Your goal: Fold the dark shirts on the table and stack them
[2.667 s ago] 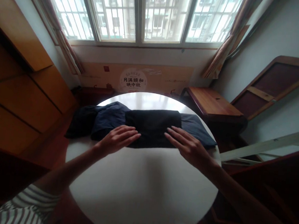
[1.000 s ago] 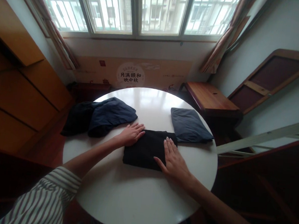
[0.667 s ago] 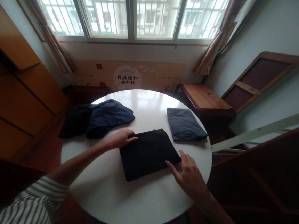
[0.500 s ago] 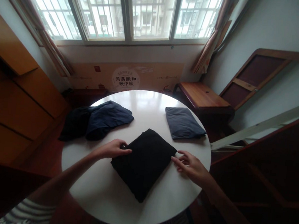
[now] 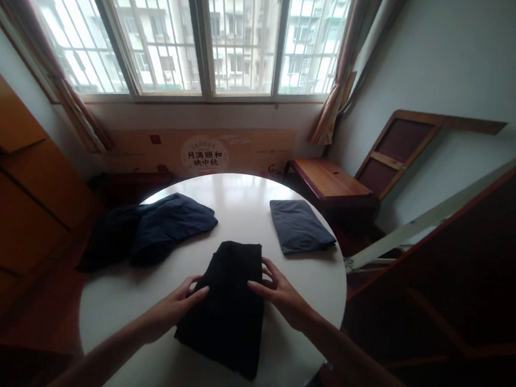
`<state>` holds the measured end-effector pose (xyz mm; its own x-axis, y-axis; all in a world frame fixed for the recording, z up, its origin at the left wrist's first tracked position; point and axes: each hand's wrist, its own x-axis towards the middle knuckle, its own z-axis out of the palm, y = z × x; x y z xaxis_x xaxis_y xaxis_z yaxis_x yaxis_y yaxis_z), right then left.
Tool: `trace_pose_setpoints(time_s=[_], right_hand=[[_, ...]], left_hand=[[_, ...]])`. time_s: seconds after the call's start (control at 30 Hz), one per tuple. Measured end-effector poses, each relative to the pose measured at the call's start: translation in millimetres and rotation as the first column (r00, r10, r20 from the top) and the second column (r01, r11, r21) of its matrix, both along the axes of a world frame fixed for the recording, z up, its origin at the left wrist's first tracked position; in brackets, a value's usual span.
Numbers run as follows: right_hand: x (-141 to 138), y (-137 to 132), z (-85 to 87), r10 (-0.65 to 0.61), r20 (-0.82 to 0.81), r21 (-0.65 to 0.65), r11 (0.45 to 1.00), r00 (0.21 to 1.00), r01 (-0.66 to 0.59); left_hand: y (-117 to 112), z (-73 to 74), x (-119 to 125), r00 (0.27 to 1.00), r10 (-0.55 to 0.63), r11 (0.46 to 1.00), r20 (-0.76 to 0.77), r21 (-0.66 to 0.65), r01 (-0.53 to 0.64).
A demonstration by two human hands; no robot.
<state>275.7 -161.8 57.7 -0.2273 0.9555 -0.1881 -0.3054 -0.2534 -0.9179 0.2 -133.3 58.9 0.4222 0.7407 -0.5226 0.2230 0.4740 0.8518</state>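
A folded black garment [image 5: 229, 305] lies lengthwise on the round white table [image 5: 129, 321], its long side running away from me. My left hand [image 5: 174, 305] rests on its left edge with fingers stretched flat. Against the right edge lies my right hand [image 5: 276, 291], fingers spread and flat on the cloth. Neither hand grips anything.
A neatly folded dark blue garment [image 5: 300, 226] lies at the table's far right. A loose heap of dark blue and black clothes [image 5: 150, 229] hangs over the far left edge. A wooden bench [image 5: 329, 181] stands beyond the table; wooden cabinets [image 5: 17, 208] are at left.
The black garment was slid toward me off the other clothes, then turned about a quarter turn clockwise. Both hands followed it and now lie flat on its sides.
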Motion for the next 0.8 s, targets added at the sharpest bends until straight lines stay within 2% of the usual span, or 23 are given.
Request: trace_pose_setpoints(time_s=[0.1,0.2,0.3,0.4,0.53,0.63,0.7,0.8], right_hand=[[-7.5,-1.1,-2.0,0.037,-0.071,-0.004,0.999,0.997,-0.037],[-14.6,-0.9,-6.2,-0.036,-0.168,0.006,0.999,0.985,0.037],[-16.6,-0.4,-6.5,-0.054,-0.252,-0.001,0.998,0.966,0.056],[-10.7,0.7,-0.8,-0.074,-0.269,-0.019,0.997,0.960,0.071],[5.4,5.6,11.5,-0.092,-0.264,0.011,0.995,0.960,0.098],[20.8,10.7,23.4,-0.117,-0.244,0.033,0.991,0.963,0.128],[33.6,14.0,33.7,-0.158,-0.213,0.032,0.985,0.964,0.168],[59.7,22.4,53.4,-0.212,-0.157,0.058,0.973,0.965,0.223]], left_hand=[[-3.5,3.9,5.8,0.999,-0.038,0.999,0.031,0.018,0.037],[-9.4,4.4,9.7,1.000,-0.029,0.989,0.000,0.148,0.029],[-16.5,-0.9,10.4,1.000,-0.011,0.956,0.023,0.292,0.004],[-20.6,-7.7,11.2,0.999,-0.005,0.940,0.040,0.341,-0.009],[-13.1,-10.7,19.3,0.985,-0.010,0.968,0.173,0.248,-0.034],[1.9,-7.8,34.3,0.936,-0.076,0.996,0.344,0.064,0.058],[12.8,-3.2,50.3,0.893,-0.118,0.990,0.435,-0.020,0.141],[28.4,9.3,85.9,0.836,-0.122,0.987,0.535,-0.023,0.159]])
